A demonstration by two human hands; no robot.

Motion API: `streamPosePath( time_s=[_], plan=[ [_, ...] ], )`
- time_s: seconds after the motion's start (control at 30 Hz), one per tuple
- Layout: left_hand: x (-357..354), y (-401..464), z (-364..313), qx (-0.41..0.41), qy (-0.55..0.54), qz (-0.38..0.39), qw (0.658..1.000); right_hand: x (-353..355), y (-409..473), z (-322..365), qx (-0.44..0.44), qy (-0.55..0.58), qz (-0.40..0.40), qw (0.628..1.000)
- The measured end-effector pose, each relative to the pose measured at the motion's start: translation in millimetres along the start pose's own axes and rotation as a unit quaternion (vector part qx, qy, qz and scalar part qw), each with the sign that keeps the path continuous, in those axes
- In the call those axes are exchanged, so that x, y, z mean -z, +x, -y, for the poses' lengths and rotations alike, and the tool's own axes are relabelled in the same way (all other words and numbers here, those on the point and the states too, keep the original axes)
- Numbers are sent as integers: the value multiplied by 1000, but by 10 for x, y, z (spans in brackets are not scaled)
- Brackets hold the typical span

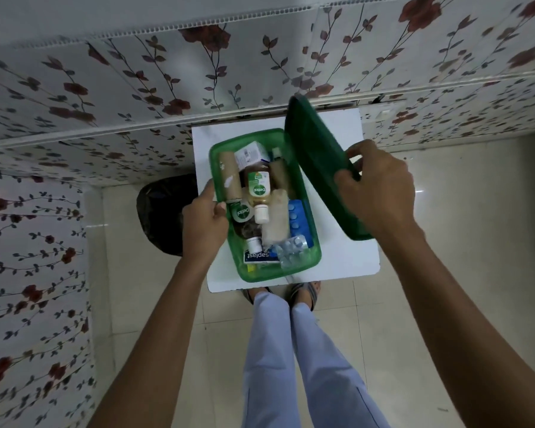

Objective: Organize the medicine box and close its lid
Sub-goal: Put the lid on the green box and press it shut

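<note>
While your left hand (205, 225) grips the left rim of the green box (294, 270) on the white table (346, 261), your right hand (379, 193) holds the green lid (315, 156) tilted above its right side.

box (303, 267): 1 | lid (318, 168): 1 | Dettol bottles (259, 188): 2 | cardboard tubes (229, 174): 2 | hands (206, 225): 2

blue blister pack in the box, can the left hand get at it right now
Probably yes. The lid is held up off to the right by the right hand, so the box is open above the blue blister pack. The left hand grips the box's left rim, so it must let go first.
</note>
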State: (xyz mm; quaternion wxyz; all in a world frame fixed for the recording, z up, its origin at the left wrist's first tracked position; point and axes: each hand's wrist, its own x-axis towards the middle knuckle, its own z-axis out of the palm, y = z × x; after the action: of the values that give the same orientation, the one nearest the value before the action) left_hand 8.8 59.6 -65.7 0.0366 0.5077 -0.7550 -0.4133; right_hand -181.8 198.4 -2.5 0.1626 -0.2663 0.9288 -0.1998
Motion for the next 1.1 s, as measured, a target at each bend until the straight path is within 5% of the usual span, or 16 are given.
streamPosePath(
  time_s=[0.17, 0.4, 0.53, 0.63, 0.73, 1.1],
  plan=[
    [-130, 23, -181, 41, -109, 74, 990, -244, -314, 248, 59, -44, 39, 997],
    [-14, -24, -252, 163, -326, 113, 924, -472, -352, 275, 100, -69, 70, 990],
    [-28, 7, -264, 169, -325, 111, 924, -371, -77, 95, 48, -89, 46, 994],
    [-28, 16, -302, 173, -316, 109, 927, -345, 119, -66, -24, -25, 146, 989],
    [-44, 3, -307, 165, -292, 101, 937, -394, 212, -111, -6, 110, 224, 968],
    [-86, -60, -418, 87, -173, 90, 977, -588, -27, 122, 29, 9, 159, 987]
  ],
)
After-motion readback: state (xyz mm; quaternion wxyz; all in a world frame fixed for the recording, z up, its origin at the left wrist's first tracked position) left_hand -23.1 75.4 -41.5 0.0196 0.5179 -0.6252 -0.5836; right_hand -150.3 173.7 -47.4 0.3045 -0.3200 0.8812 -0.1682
